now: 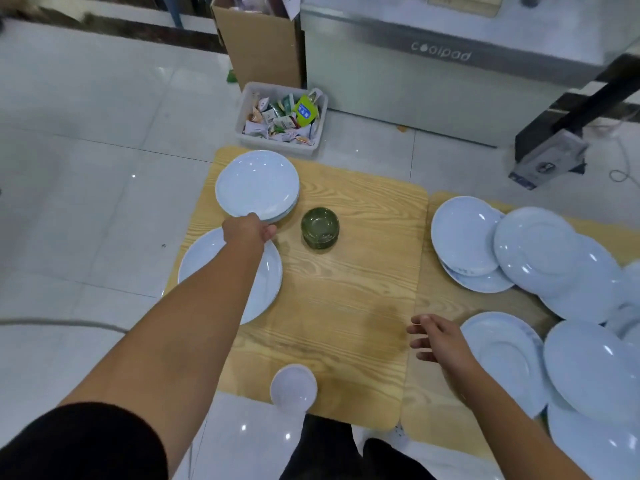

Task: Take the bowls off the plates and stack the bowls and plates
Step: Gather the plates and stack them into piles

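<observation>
A stack of white plates (257, 183) sits at the far left of the wooden table (346, 306). My left hand (249, 230) grips the near edge of that stack, reaching over a single large white plate (268, 282). Green bowls (319, 229) stand stacked in the table's middle. A small white bowl (293, 388) rests at the near edge. My right hand (436, 337) hovers with loose, spread fingers, holding nothing, just left of a white plate (505, 355). Several more white plates (536, 251) lie overlapped on the right.
A grey bin of packets (282, 119) and a cardboard box (259, 39) stand on the tiled floor beyond the table. A grey counter (433, 81) and a black stand (554, 147) are at the back right. My legs show under the near edge.
</observation>
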